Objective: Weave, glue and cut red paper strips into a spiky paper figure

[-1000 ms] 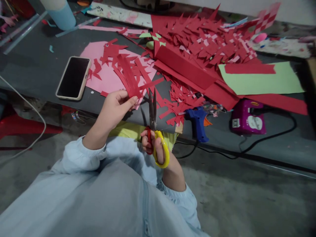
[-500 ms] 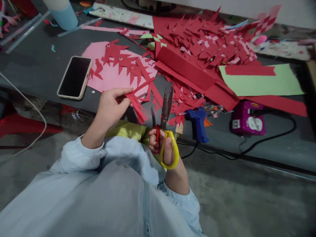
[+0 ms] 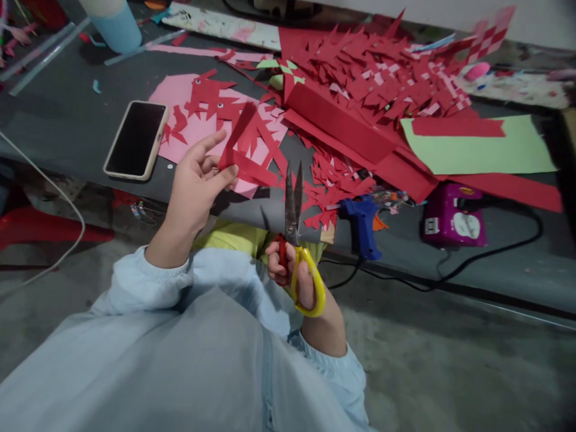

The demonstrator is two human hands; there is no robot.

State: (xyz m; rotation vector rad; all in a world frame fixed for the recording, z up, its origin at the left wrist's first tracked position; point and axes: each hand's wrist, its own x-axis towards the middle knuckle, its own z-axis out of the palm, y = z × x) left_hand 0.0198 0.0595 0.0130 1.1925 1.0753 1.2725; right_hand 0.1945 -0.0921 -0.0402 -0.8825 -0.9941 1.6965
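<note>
My left hand (image 3: pixel 195 180) pinches a folded strip of red paper (image 3: pixel 252 170) between thumb and fingers, its index finger raised. One end of the strip points up, the other toward the scissors. In my right hand (image 3: pixel 288 273) are scissors (image 3: pixel 294 210) with one red and one yellow handle, blades up and parted, with no paper between them. Behind my left hand lies a pink paper sheet (image 3: pixel 180 93) bearing spiky red paper shapes (image 3: pixel 209 99), some with small eyes. Red paper scraps (image 3: pixel 335 171) lie beyond the scissors.
A phone (image 3: pixel 136 141) lies left of the pink sheet. Right of the scissors are a blue glue gun (image 3: pixel 363 225), a purple box (image 3: pixel 452 219) with a black cable and a green sheet (image 3: pixel 481 153). Behind stands a blue bottle (image 3: pixel 117 27); a large red spiky paper piece (image 3: pixel 360 66) lies there.
The red strip in my left hand has turned and spread into a bent shape, and the index finger has lifted. My right hand has moved the scissors slightly left, blades a little closer together.
</note>
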